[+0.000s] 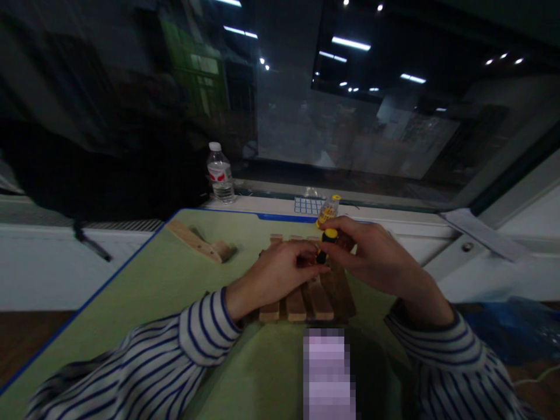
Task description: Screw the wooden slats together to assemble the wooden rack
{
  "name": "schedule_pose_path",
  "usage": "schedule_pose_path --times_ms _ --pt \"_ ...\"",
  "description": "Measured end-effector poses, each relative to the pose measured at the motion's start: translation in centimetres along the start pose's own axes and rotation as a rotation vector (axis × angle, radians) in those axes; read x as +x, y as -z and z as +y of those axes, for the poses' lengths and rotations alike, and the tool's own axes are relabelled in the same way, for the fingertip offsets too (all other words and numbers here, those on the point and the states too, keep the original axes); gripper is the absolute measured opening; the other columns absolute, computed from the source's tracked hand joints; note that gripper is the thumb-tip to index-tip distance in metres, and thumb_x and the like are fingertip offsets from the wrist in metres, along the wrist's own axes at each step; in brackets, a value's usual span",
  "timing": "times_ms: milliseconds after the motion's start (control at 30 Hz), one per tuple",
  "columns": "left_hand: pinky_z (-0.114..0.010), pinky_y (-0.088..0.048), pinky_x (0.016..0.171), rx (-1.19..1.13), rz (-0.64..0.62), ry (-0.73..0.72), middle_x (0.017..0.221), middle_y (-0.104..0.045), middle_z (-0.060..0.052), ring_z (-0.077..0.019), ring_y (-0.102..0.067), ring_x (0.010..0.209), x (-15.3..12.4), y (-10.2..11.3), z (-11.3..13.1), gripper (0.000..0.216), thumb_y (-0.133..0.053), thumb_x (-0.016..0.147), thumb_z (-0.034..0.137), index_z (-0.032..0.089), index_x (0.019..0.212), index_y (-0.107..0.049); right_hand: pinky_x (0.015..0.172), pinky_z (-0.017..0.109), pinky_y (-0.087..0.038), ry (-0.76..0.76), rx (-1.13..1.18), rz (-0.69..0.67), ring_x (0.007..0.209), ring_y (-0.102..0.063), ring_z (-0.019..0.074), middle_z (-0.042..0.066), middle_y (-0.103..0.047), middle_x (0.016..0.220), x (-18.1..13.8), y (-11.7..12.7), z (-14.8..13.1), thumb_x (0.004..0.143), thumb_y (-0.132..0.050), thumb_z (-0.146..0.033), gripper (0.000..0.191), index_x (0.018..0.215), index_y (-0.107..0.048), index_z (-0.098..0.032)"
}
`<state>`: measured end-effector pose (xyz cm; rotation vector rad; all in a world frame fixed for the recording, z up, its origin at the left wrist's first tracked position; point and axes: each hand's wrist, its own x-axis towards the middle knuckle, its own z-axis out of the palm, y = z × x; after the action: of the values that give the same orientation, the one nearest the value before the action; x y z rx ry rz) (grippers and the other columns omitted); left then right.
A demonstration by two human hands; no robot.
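Observation:
My right hand (380,254) grips a short screwdriver (331,234) by its yellow and black handle, which stands roughly upright. Close beside its lower end, my left hand (277,273) bends thumb and fingers together over a small wooden assembly. Whatever those left fingertips pinch is hidden. Several light wooden slats (296,308) lie side by side under both hands, with a darker brown board (343,291) at their right. The screwdriver's tip cannot be made out.
The green table (126,321) has a blue edge. At its back left lies a wooden piece with holes (203,245). On the sill stand a water bottle (221,178) and a small yellow-capped bottle (331,209). A pixelated pinkish rectangle (328,373) is in front.

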<state>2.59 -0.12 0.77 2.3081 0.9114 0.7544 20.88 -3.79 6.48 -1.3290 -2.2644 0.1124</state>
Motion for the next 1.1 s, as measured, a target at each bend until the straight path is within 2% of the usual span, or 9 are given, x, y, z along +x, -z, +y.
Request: schedule_pose_path --times_ms 133,267,400,567,700,900,1100 --pt "-0.027 -0.044 0.068 0.000 -0.006 -0.028 0.081 -0.069 -0.003 -0.0158 -0.061 0.072 0.00 0.07 0.04 0.021 -0.056 0.087 0.033 0.019 0.096 -0.070 0.056 0.024 -0.043 -0.020 -0.006 0.007 0.061 -0.063 0.0130 0.000 -0.069 0.074 -0.04 -0.06 0.00 0.087 -0.057 -0.034 0.028 0.111 -0.060 -0.020" --pt "-0.027 -0.044 0.066 0.023 -0.004 -0.021 0.078 -0.068 -0.003 -0.0153 -0.060 0.069 -0.04 0.08 0.02 0.022 -0.055 0.087 0.032 0.018 0.094 -0.070 0.059 0.025 -0.046 -0.020 0.042 -0.013 0.066 -0.064 0.0134 0.002 -0.071 0.087 -0.10 -0.10 0.05 0.086 -0.058 -0.034 0.036 0.119 -0.056 -0.022" --pt "-0.026 -0.042 0.063 0.033 -0.019 -0.033 0.075 -0.067 -0.002 -0.0143 -0.058 0.066 -0.09 0.07 -0.02 0.022 -0.053 0.088 0.031 0.018 0.092 -0.070 0.058 0.025 -0.045 0.004 0.022 -0.035 0.063 -0.063 0.0125 0.000 -0.070 0.080 -0.17 -0.04 0.13 0.087 -0.055 -0.029 0.036 0.122 -0.056 -0.022" --pt "-0.026 -0.043 0.065 0.026 -0.005 -0.026 0.076 -0.068 -0.002 -0.0144 -0.059 0.067 -0.16 -0.02 0.02 0.019 -0.055 0.086 0.028 0.018 0.092 -0.070 0.057 0.025 -0.043 0.022 -0.005 -0.020 0.061 -0.062 0.0125 0.000 -0.069 0.075 -0.20 0.02 0.20 0.087 -0.055 -0.031 0.029 0.114 -0.060 -0.022" --pt "-0.026 -0.045 0.067 -0.004 0.010 -0.014 0.083 -0.070 -0.002 -0.0155 -0.061 0.072 -0.12 -0.02 0.08 0.022 -0.060 0.084 0.033 0.020 0.098 -0.069 0.056 0.024 -0.042 0.014 -0.022 -0.017 0.060 -0.062 0.0124 -0.001 -0.068 0.072 -0.18 0.14 0.08 0.087 -0.055 -0.031 0.027 0.111 -0.060 -0.021" --pt "-0.028 -0.045 0.070 0.024 0.016 -0.024 0.084 -0.071 -0.003 -0.0165 -0.062 0.075 0.04 -0.05 -0.09 0.023 -0.061 0.084 0.037 0.020 0.096 -0.070 0.056 0.024 -0.041 0.008 -0.038 -0.002 0.059 -0.062 0.0122 -0.001 -0.067 0.070 -0.15 0.18 0.04 0.086 -0.056 -0.031 0.024 0.107 -0.061 -0.021" --pt "-0.027 -0.045 0.067 0.040 -0.010 -0.028 0.080 -0.070 -0.003 -0.0156 -0.061 0.071 -0.01 -0.04 -0.15 0.022 -0.057 0.087 0.034 0.019 0.096 -0.070 0.055 0.025 -0.042 0.000 -0.018 -0.019 0.060 -0.062 0.0129 -0.001 -0.068 0.071 -0.16 0.02 0.14 0.086 -0.056 -0.033 0.029 0.113 -0.059 -0.023"
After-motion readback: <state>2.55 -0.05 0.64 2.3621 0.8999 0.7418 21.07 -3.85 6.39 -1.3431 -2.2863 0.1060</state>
